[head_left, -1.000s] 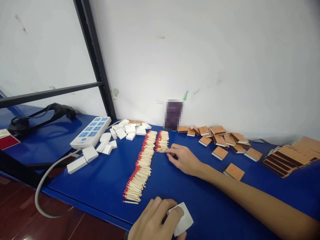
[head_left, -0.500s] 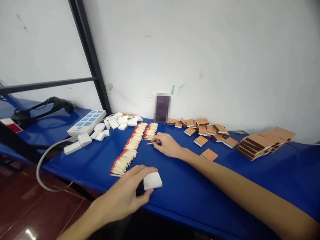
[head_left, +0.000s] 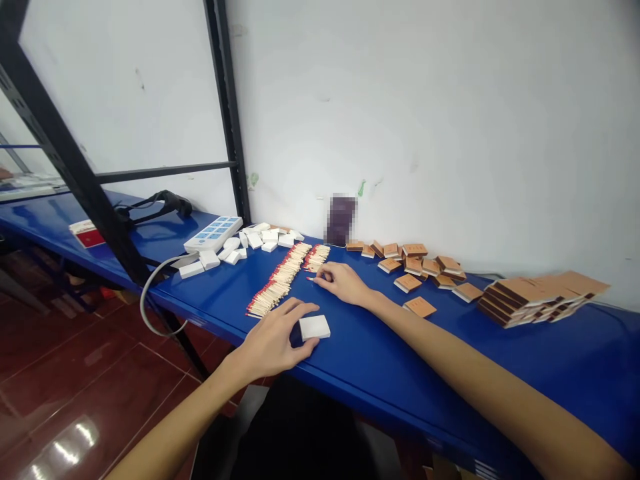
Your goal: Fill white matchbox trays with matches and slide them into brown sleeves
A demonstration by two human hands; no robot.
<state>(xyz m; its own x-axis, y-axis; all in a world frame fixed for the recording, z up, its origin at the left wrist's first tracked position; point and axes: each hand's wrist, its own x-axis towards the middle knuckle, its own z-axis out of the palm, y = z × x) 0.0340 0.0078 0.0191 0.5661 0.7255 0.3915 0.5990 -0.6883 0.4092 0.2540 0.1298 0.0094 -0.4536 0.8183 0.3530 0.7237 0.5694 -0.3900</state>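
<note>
My left hand (head_left: 275,337) rests at the table's front edge, thumb and forefinger curved around a small white matchbox tray (head_left: 316,327). The thumb lies along its near side, the forefinger along its far side. Farther back, my right hand (head_left: 343,281) pinches a match (head_left: 310,279) whose reddish tip points left; whether more than one is in the pinch I cannot tell. Just behind those fingers lies a short row of red-tipped matches (head_left: 316,257). A longer slanting row of matches (head_left: 280,279) runs toward my left hand.
White trays (head_left: 255,239) are heaped at the back left beside a power strip (head_left: 214,235) with a grey cable. Brown matchbox sleeves (head_left: 407,283) lie scattered at right, near stacked ones (head_left: 530,297). A black rack post (head_left: 225,100) rises at left. A pixelated dark object (head_left: 341,220) leans on the wall.
The view has shifted, so everything on the table appears farther right and more floor shows. Both hands stay in nearly the same places, the right still pinching at the short row's near end.
</note>
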